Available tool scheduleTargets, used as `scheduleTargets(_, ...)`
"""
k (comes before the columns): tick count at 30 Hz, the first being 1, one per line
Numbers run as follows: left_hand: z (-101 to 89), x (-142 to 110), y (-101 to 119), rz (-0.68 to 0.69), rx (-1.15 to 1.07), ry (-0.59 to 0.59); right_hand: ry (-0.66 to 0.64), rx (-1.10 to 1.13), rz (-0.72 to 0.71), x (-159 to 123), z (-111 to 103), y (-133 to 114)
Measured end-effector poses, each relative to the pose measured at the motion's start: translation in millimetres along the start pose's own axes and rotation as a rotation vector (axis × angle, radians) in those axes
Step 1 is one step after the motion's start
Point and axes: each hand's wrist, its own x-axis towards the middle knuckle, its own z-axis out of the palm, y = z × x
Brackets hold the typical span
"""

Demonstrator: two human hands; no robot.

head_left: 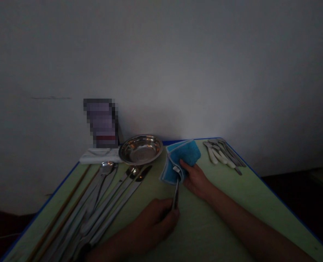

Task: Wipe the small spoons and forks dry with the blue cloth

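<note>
Grey wall (pixel 178 72), dimly lit, filled bkgd; green, blue-edged tabletop (pixel 254 193) stood below. Long utensils (pixel 104 203) lay along its L side, steel bowl (pixel 142 154) at back. Blue cloth (pixel 187 154) was held nr ctr, gripped by R hand (pixel 196 179); L hand (pixel 158 220) pinched thin metal utensil (pixel 176 193), far end hidden in cloth. Small cutlery (pixel 221 156) lay far R.

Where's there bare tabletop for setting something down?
Bare tabletop shows between the right forearm, white-handled cutlery and its right edge; also between that forearm and left hand. Another patch separates that hand from the knife. Crowded: left of that knife, with spoons and sticks.
</note>
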Motion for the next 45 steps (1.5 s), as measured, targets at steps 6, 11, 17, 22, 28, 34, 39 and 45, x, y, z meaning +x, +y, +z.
scheduleTargets(6,-1.8,0.8,-0.3,0.038,-0.042,-0.039,0.030,-0.098,0.010,-3.0,2.5,-1.8)
scheduleTargets(11,-3.4,2.7,1.3,0.056,-0.052,-0.038,0.016,-0.101,0.038,-3.4,1.4,-2.7)
scheduleTargets(17,-2.0,2.5,-1.5,0.063,-0.054,-0.044,0.015,-0.116,0.043,-4.4,1.8,-2.9)
scheduleTargets(22,-1.2,2.6,-1.6,0.055,-0.028,-0.017,-0.005,-0.147,0.028,-5.0,2.4,-3.2)
scheduleTargets(28,-2.7,2.5,2.2,0.070,-0.019,-0.014,-0.022,-0.124,0.014,-3.9,1.7,-2.1)
scheduleTargets(34,-4.6,2.5,4.1,0.076,0.003,-0.031,-0.028,-0.101,0.032,-4.5,3.1,-2.3)
scheduleTargets(39,-2.7,3.4,1.4,0.073,-0.013,-0.034,-0.025,-0.082,0.044,-4.2,3.8,-3.4)
scheduleTargets(45,-1.7,2.5,1.3,0.079,-0.013,-0.031,-0.019,-0.090,0.055,-3.8,2.2,-2.8)
